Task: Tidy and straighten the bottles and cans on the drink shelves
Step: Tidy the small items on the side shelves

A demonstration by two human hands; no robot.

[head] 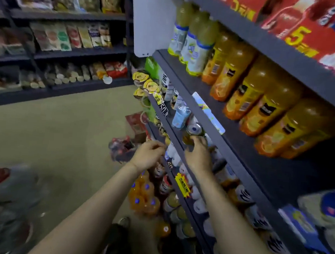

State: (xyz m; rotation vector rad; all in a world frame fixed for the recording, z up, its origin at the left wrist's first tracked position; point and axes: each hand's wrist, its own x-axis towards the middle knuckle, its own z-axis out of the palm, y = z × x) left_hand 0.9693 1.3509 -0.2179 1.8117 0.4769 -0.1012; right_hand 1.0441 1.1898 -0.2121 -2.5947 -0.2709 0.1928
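View from my head camera, read left to right. On the far left, dark snack shelves (75, 17) carry bagged goods. Near centre, my left hand (147, 158) has its fingers curled at the front edge of the middle drink shelf (178, 145); I cannot tell whether its grip has hold of anything. Just beside it, my right hand (198, 155) wraps its fingers round the lower body of a gold can (193, 131), silver top tilted toward me, standing on that middle shelf among blurred bottles, with a pale blue bottle (180, 116) just behind it. On the shelf above, pale green bottles (190, 39) stand in a row, followed rightward by orange juice bottles (264, 94) in rows. Below my forearms, a shrink-wrapped pack of orange bottles (144, 196) sits low down. At upper right, red cartons (300, 27) fill the top shelf.
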